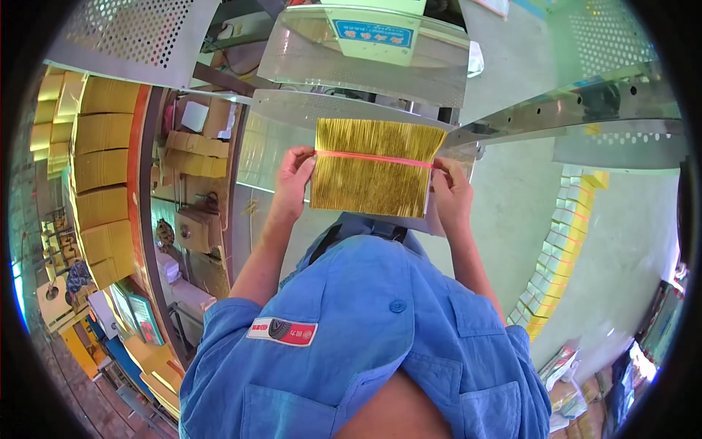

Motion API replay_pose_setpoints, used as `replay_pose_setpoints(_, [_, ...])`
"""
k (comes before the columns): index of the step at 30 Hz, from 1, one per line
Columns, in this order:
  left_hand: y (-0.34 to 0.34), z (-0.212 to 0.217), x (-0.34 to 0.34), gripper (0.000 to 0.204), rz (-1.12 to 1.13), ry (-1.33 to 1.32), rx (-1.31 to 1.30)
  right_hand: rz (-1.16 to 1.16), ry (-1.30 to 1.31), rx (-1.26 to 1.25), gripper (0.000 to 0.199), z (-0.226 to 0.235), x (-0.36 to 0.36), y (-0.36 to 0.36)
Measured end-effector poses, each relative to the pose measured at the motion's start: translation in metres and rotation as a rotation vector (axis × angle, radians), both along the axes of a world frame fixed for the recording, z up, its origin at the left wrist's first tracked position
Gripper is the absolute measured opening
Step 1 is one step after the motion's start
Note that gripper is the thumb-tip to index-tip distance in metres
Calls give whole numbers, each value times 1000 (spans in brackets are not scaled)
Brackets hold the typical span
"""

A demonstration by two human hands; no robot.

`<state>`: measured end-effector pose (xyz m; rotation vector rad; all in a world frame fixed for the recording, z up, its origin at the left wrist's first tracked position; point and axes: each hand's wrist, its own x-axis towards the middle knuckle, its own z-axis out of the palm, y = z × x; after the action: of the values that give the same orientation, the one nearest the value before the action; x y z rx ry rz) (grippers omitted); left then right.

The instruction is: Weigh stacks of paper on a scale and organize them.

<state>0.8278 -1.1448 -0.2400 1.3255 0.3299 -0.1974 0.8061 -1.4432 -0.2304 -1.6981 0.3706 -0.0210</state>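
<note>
Bundle of gold foil sheets [376, 170] held up in front of the chest, square-on to the camera, its fine vertical ribbing catching the light. A thin pink band [376, 158] runs across it a little above the middle.

Left hand [294, 178] is closed on the bundle's left edge — thumb on the face at the pink band, fingers wrapped behind. Right hand [451, 192] grips the right edge likewise, thumb near the band's end. Both forearms rise from a blue work shirt [365, 329] with a small red-and-white patch [282, 331].

Just beyond the bundle sits a metal machine tray [344, 110], a perforated guard [135, 33] to the far left. Stacks of yellow sheets [102, 168] line shelving at left — a tall column of pale, yellow-edged bundles [559, 249] stands on the grey floor [621, 249] at right.
</note>
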Motion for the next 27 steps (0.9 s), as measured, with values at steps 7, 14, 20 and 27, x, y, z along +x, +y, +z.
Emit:
replay_pose_setpoints(7, [-1, -8, -8, 12, -5, -77, 62, 42, 20, -116, 16, -6, 1, -3])
replay_pose_setpoints(14, [2, 5, -11, 26, 69, 161, 81, 92, 210, 95, 20, -19, 8, -23])
replay_pose_setpoints(20, [1, -20, -2, 45, -86, 232, 45, 88, 297, 272, 35, -13, 21, 5])
replay_pose_setpoints(27, [0, 19, -1, 48, 32, -188, 42, 26, -83, 623, 40, 13, 17, 32])
